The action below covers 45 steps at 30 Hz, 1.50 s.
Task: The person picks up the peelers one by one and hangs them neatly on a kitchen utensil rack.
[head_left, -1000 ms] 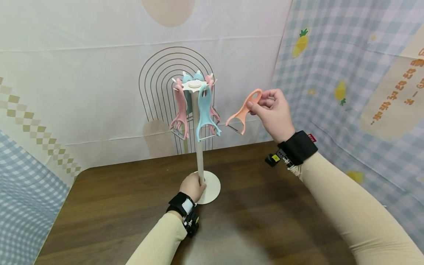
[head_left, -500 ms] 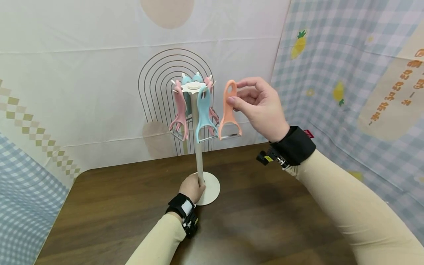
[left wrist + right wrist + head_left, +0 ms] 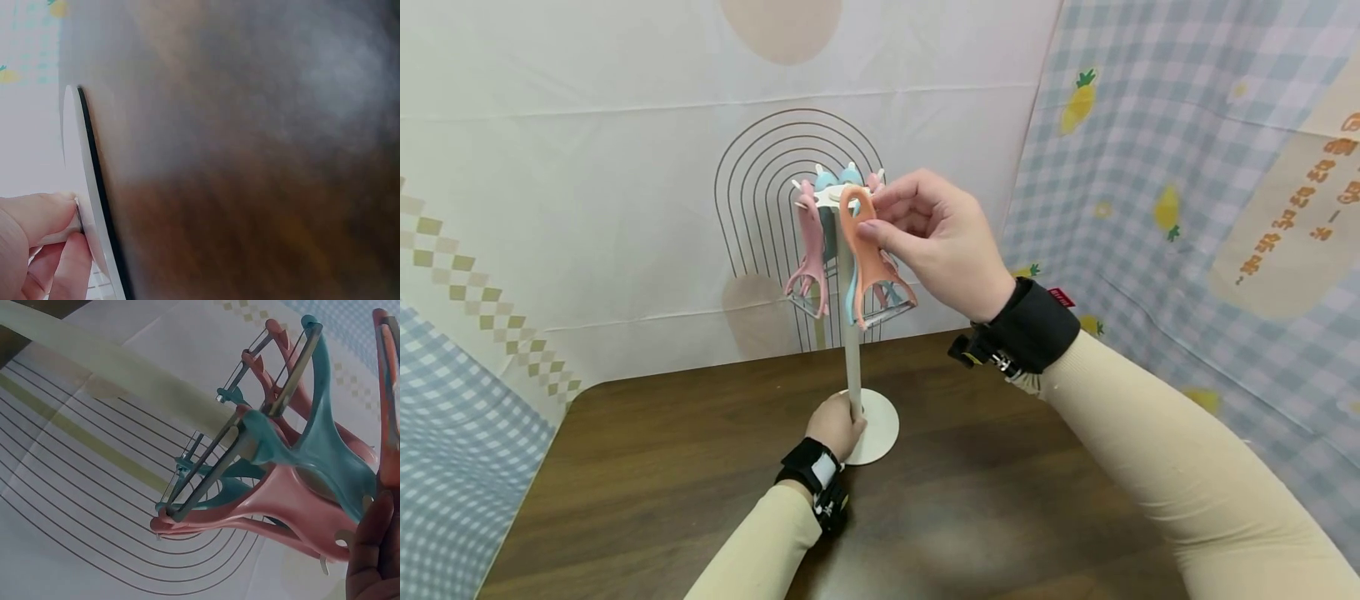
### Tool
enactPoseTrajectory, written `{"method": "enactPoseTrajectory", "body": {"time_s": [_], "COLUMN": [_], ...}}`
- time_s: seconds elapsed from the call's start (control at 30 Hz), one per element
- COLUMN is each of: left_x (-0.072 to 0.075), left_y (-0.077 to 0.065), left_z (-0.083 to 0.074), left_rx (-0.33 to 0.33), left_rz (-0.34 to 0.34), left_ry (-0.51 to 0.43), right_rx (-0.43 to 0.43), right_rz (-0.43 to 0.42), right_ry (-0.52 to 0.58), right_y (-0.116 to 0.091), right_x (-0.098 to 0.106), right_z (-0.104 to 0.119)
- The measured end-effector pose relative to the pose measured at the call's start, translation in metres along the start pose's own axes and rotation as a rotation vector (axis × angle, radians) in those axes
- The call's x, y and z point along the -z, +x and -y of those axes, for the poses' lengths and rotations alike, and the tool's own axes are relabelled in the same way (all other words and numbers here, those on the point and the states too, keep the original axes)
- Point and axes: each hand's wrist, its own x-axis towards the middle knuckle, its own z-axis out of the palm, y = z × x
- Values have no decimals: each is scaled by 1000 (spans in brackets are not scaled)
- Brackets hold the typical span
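In the head view my right hand (image 3: pixel 936 242) pinches an orange peeler (image 3: pixel 867 250) by its handle, blade end down, in front of the white rack's top (image 3: pixel 829 197). Behind it a blue peeler (image 3: pixel 850 292) is mostly covered; the right wrist view shows this blue peeler (image 3: pixel 319 444) on the rack, beside a pink peeler (image 3: pixel 294 506). Another pink peeler (image 3: pixel 810 250) hangs at the rack's left. Low down, my left hand (image 3: pixel 835 425) grips the rack's pole (image 3: pixel 852 358) just above its round base (image 3: pixel 880 425). The left wrist view shows thumb and fingers around the pole.
The rack stands on a brown wooden table (image 3: pixel 685 467). A pale cloth with printed arcs (image 3: pixel 752 192) hangs close behind it. A blue checked cloth (image 3: pixel 1135 167) bounds the right side, and another checked cloth (image 3: pixel 460 467) the left.
My right hand has carried the orange peeler leftward from beside the rack to its front, over the blue peeler, turning it more upright on the way. The left hand has stayed on the pole.
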Motion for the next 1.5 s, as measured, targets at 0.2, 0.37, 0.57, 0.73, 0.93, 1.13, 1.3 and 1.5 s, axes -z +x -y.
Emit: {"method": "enactPoseTrajectory", "body": {"time_s": [0.2, 0.37, 0.57, 0.73, 0.93, 1.13, 1.3, 1.5], "left_x": [-1, -1, 0, 0, 1, 1, 1, 2], "left_y": [1, 1, 0, 0, -1, -1, -1, -3], "left_z": [0, -1, -1, -2, -3, -2, -1, -2], "left_rx": [5, 9, 10, 13, 28, 20, 17, 16], "left_rz": [4, 10, 12, 18, 23, 17, 6, 14], "left_ry": [-5, -5, -2, -1, -1, 1, 6, -2], "right_rx": [-51, -76, -102, -105, -69, -71, -100, -131], "right_rz": [-9, -13, -12, -10, -4, 5, 14, 37], "right_ry": [-19, -44, -56, -76, -110, -94, -93, -129], "right_y": [2, 2, 3, 2, 0, -1, -2, -5], "right_x": [-3, -6, -9, -9, -11, -12, -13, -11], "right_z": [-2, -3, -3, -3, -5, -4, -3, -5]}}
